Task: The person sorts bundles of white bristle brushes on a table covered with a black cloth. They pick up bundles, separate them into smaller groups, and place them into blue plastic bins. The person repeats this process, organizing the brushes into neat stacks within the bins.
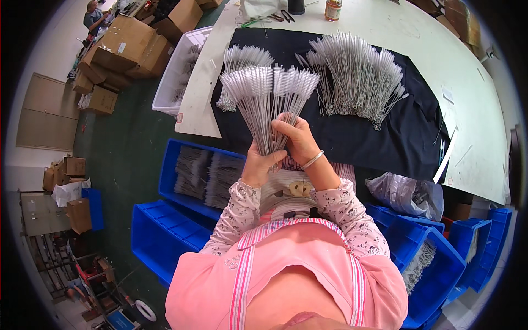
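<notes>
A fanned bunch of thin wire brushes with white bristle heads is held up in front of me, bristles pointing away. My left hand wraps round the wire stems near their looped ends. Higher on the stems, my right hand closes round the right part of the bunch, its thumb across the wires. A narrow gap splits the bristle heads into two groups. Behind them, a smaller pile of brushes lies on the black cloth. To the right spreads a larger pile of the same brushes.
The white table carries scissors and a small jar at its far edge. A white bin stands left. Blue crates flank me, some holding brushes. A plastic bag sits under the right edge. Cardboard boxes are stacked far left.
</notes>
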Motion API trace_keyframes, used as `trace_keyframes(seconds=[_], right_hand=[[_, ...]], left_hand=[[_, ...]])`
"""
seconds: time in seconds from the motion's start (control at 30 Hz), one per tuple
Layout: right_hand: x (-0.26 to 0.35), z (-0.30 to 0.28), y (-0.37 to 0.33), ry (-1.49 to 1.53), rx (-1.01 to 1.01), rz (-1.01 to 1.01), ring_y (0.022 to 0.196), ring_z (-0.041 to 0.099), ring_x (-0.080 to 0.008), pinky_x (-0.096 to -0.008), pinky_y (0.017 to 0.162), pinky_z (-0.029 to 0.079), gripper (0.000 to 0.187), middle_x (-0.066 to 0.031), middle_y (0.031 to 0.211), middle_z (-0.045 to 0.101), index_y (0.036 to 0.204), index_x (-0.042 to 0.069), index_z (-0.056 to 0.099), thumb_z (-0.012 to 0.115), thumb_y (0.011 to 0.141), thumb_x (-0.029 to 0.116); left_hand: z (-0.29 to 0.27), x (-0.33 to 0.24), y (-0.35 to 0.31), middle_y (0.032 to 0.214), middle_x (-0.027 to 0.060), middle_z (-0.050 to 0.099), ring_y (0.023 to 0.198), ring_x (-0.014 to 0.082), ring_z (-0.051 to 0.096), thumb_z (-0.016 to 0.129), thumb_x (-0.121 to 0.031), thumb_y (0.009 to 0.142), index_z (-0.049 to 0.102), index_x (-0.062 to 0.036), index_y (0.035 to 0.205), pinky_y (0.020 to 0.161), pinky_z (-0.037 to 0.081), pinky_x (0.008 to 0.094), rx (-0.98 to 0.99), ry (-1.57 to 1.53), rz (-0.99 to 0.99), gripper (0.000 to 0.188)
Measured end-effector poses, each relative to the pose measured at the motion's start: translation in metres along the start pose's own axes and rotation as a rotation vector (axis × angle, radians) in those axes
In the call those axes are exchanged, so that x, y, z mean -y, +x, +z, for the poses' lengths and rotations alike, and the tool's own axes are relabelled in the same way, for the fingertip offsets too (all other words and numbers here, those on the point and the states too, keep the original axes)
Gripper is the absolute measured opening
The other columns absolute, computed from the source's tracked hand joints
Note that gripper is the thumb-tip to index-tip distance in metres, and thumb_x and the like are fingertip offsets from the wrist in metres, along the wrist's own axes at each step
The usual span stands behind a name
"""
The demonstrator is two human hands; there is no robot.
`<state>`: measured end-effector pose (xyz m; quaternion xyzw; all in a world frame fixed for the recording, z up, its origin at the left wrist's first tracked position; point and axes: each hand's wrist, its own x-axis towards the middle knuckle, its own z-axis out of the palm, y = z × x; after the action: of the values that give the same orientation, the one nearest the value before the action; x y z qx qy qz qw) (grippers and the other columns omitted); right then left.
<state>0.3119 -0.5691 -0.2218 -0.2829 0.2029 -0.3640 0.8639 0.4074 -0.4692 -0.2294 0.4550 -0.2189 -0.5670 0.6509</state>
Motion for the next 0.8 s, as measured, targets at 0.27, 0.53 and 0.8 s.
trace_keyframes(seconds=[0.27, 0.53, 0.8], right_hand=[[-0.002, -0.006, 0.002, 0.056, -0.065, 0.089, 0.066, 0.058, -0.0104, -0.0257, 0.061, 0.050, 0.012, -0.0014, 0.077, 0.061, 0.089, 0.004, 0.061, 0.068, 0.081, 0.009], [-0.001, -0.004, 0.002, 0.115, -0.089, 0.032, 0.072, 0.062, -0.0141, -0.0291, 0.067, 0.053, 0.017, -0.0038, 0.085, 0.063, 0.097, 0.003, 0.060, 0.066, 0.082, 0.009], [-0.006, -0.028, 0.006, 0.234, -0.004, 0.098, 0.097, 0.060, -0.0195, -0.0378, 0.086, 0.051, 0.027, -0.0099, 0.110, 0.062, 0.105, 0.000, 0.058, 0.066, 0.082, 0.012]], left_hand=[[0.002, 0.015, 0.004, 0.084, 0.0019, 0.059, 0.054, 0.0102, 0.055, 0.078, -0.004, 0.070, 0.046, -0.0089, 0.114, 0.037, 0.039, 0.0218, -0.112, 0.186, 0.083, 0.055], [0.007, 0.013, 0.003, 0.104, 0.0064, 0.062, 0.090, 0.0122, 0.060, 0.077, -0.009, 0.073, 0.046, -0.0016, 0.115, 0.078, 0.049, 0.0251, -0.108, 0.172, 0.093, 0.053], [0.010, 0.018, 0.006, 0.104, 0.0058, 0.060, 0.091, 0.0133, 0.060, 0.077, -0.004, 0.072, 0.043, -0.0020, 0.118, 0.079, 0.050, 0.0260, -0.132, 0.304, 0.242, 0.057]])
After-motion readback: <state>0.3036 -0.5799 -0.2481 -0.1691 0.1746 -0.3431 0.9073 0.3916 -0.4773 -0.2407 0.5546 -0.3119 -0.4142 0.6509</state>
